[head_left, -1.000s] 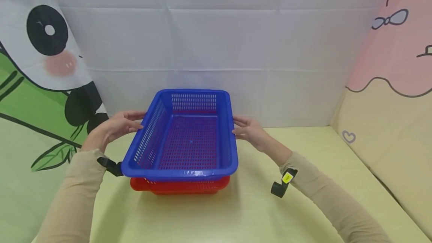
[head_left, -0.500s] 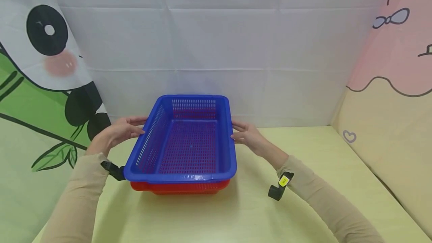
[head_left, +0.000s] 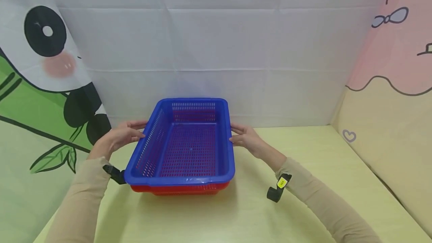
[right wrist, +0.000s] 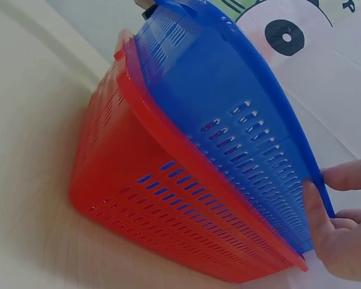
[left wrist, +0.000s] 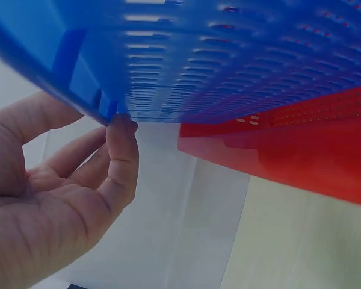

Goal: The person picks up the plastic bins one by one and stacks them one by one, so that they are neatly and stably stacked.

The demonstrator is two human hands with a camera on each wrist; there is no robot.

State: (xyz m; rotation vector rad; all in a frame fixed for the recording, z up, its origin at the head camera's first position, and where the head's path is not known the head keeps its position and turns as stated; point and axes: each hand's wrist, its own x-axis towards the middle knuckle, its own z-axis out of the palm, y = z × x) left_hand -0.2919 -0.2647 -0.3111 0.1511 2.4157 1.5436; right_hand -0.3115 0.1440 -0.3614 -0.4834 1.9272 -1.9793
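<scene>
A blue slotted plastic basket (head_left: 189, 149) sits partly inside a red slotted basket (head_left: 182, 189) that stands on the table. In the right wrist view the blue basket's (right wrist: 228, 90) rim is above the rim of the red basket (right wrist: 126, 162). My left hand (head_left: 119, 138) pinches the blue rim on its left side; in the left wrist view, the fingers (left wrist: 121, 150) curl under that rim. On the opposite side my right hand (head_left: 248, 140) pinches the blue rim between thumb and fingers. Nothing is visible inside the blue basket.
The pale yellow table (head_left: 290, 149) extends to the right and in front. A white cloth backdrop (head_left: 219, 48) hangs close behind the baskets. Printed cartoon cloths stand at the left (head_left: 44, 85) and right (head_left: 388, 123). Each sleeve carries a black wrist camera (head_left: 278, 188).
Both hands have moved down with the blue basket. It now sits deeper in the red basket, whose visible front strip is narrower. The red basket has stayed in place.
</scene>
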